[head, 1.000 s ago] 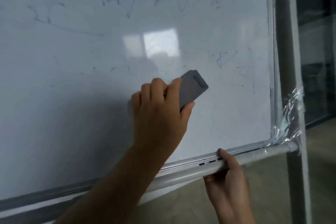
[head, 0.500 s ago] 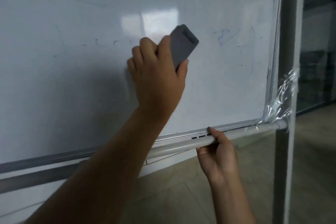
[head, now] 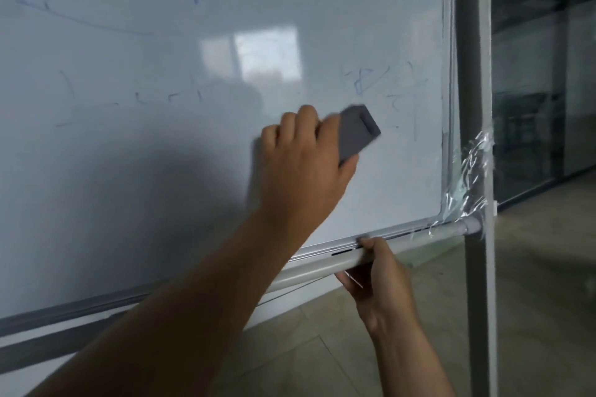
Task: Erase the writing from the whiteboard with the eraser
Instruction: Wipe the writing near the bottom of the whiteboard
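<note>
Progress check from my end: left hand (head: pixel 303 167) grips the eraser (head: pixel 356 132) flat on the whiteboard (head: pixel 161 155), low right, while the right hand (head: pixel 377 280) grasps the bottom rail (head: pixel 419 240). I'd call it maybe halfway, faint blue writing (head: pixel 371 80) remains beside the eraser and along the top.

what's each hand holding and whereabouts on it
The left hand grips the grey eraser by its lower end, flat against the whiteboard. The right hand grips the rail under the board's bottom edge.
</note>
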A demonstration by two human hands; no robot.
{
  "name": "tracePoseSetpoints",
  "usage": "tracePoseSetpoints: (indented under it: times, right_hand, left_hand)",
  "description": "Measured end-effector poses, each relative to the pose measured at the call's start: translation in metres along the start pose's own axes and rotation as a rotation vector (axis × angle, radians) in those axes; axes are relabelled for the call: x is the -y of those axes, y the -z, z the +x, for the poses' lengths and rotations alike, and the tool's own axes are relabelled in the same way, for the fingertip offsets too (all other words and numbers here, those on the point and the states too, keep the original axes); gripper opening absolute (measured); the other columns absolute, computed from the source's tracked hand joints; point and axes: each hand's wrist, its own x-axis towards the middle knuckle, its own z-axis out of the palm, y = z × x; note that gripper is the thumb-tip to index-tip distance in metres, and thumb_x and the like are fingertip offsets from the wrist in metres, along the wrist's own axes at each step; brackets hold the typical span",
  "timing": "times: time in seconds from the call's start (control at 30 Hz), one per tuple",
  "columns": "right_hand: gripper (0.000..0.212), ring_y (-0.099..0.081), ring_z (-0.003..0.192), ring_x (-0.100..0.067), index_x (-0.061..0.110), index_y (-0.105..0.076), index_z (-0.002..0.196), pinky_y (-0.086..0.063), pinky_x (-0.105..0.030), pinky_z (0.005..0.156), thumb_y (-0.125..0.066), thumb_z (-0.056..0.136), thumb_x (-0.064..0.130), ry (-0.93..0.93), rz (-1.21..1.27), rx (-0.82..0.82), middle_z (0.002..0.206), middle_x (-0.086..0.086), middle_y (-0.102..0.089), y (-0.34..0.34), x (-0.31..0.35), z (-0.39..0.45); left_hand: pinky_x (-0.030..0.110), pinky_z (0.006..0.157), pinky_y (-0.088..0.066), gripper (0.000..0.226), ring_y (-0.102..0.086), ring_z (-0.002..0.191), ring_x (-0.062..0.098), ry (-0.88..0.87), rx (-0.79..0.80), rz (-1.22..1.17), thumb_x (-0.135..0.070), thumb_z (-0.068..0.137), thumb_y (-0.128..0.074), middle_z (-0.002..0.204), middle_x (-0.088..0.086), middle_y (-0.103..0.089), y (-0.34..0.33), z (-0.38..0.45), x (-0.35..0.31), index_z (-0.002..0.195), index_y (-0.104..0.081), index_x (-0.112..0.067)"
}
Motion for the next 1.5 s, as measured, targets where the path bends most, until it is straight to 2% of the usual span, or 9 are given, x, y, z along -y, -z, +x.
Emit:
tracePoseSetpoints:
  times: [0.13,0.33,0.5,0.67,0.8,0.93,1.1,1.3,1.5]
  right_hand:
    - [0.011,-0.067,0.069,-0.019,0.009,-0.070,0.082,-0.056,-0.032,0.060,-0.060,0.087,0.012,-0.029,0.004,0.056,0.077,-0.006,-0.064,0.004,0.001,-0.001]
    - [0.012,-0.069,0.066,-0.016,0.009,-0.069,0.082,-0.056,-0.029,0.058,-0.059,0.089,0.011,-0.037,0.007,0.083,0.072,-0.003,-0.066,0.006,0.004,-0.001]
    - [0.012,-0.069,0.074,-0.019,0.006,-0.070,0.089,-0.057,-0.032,0.062,-0.060,0.090,0.012,-0.057,-0.001,0.110,0.078,-0.006,-0.066,0.007,0.005,-0.002]
    - [0.012,-0.070,0.073,-0.019,0.004,-0.071,0.089,-0.057,-0.032,0.062,-0.060,0.089,0.011,-0.072,-0.005,0.110,0.079,-0.007,-0.068,0.009,0.009,-0.005]
    - [0.015,-0.070,0.073,-0.019,0.002,-0.072,0.091,-0.058,-0.033,0.063,-0.061,0.089,0.011,-0.084,-0.007,0.109,0.079,-0.007,-0.069,0.007,0.010,-0.008]
    - [0.015,-0.069,0.074,-0.020,0.002,-0.072,0.091,-0.057,-0.030,0.059,-0.060,0.089,0.010,-0.074,-0.013,0.084,0.079,-0.007,-0.067,0.009,0.013,-0.009]
    - [0.014,-0.069,0.076,-0.022,0.002,-0.073,0.091,-0.057,-0.031,0.061,-0.062,0.089,0.010,-0.067,-0.041,0.104,0.081,-0.008,-0.068,0.009,0.012,-0.010]
    - [0.024,-0.072,0.070,-0.027,0.006,-0.073,0.091,-0.055,-0.030,0.058,-0.063,0.090,0.028,-0.066,-0.330,0.118,0.083,-0.018,-0.068,0.018,0.027,-0.018]
    - [0.042,-0.061,0.061,-0.026,0.008,-0.057,0.065,-0.048,-0.036,0.061,-0.049,0.085,0.044,0.797,-0.870,-0.271,0.059,-0.011,-0.062,0.029,0.093,-0.032]
  left_hand:
    - [0.038,0.073,-0.038,0.049,-0.053,0.089,0.029,0.271,-0.089,-0.059,-0.049,0.078,-0.065,0.098,0.010,-0.056,0.000,0.031,-0.007,0.114,-0.061,-0.016]
    - [0.038,0.075,-0.031,0.048,-0.054,0.089,0.027,-0.226,0.078,-0.102,-0.048,0.067,-0.073,0.096,0.005,-0.056,-0.020,0.022,-0.043,0.105,-0.067,-0.020]
    - [0.039,0.079,-0.033,0.045,-0.051,0.100,0.029,0.138,0.027,-0.020,-0.046,0.079,-0.063,0.109,0.008,-0.055,-0.006,0.061,-0.046,0.115,-0.061,-0.020]
    - [0.040,0.084,-0.028,0.047,-0.044,0.110,0.027,-0.300,0.255,-0.107,-0.049,0.084,-0.059,0.116,0.005,-0.048,-0.014,0.046,-0.063,0.124,-0.057,-0.024]
    - [0.039,0.079,-0.031,0.044,-0.048,0.104,0.030,0.041,0.079,-0.026,-0.046,0.082,-0.061,0.112,0.008,-0.053,-0.009,0.066,-0.059,0.119,-0.059,-0.020]
    - [0.040,0.083,-0.028,0.042,-0.044,0.110,0.029,-0.313,0.232,-0.078,-0.040,0.084,-0.060,0.116,0.008,-0.048,-0.014,0.048,-0.076,0.121,-0.058,-0.020]
    - [0.039,0.078,-0.033,0.040,-0.050,0.102,0.031,0.022,0.082,-0.044,-0.043,0.082,-0.061,0.110,0.010,-0.054,-0.009,0.074,-0.063,0.112,-0.061,-0.017]
    - [0.036,0.070,-0.033,0.038,-0.051,0.085,0.027,-0.204,0.065,-0.076,-0.043,0.077,-0.067,0.094,0.008,-0.054,-0.011,0.064,-0.050,0.101,-0.065,-0.015]
    - [0.033,0.066,-0.031,0.037,-0.051,0.079,0.027,-0.142,-0.025,-0.055,-0.040,0.074,-0.068,0.088,0.008,-0.054,-0.013,0.060,-0.029,0.100,-0.065,-0.013]
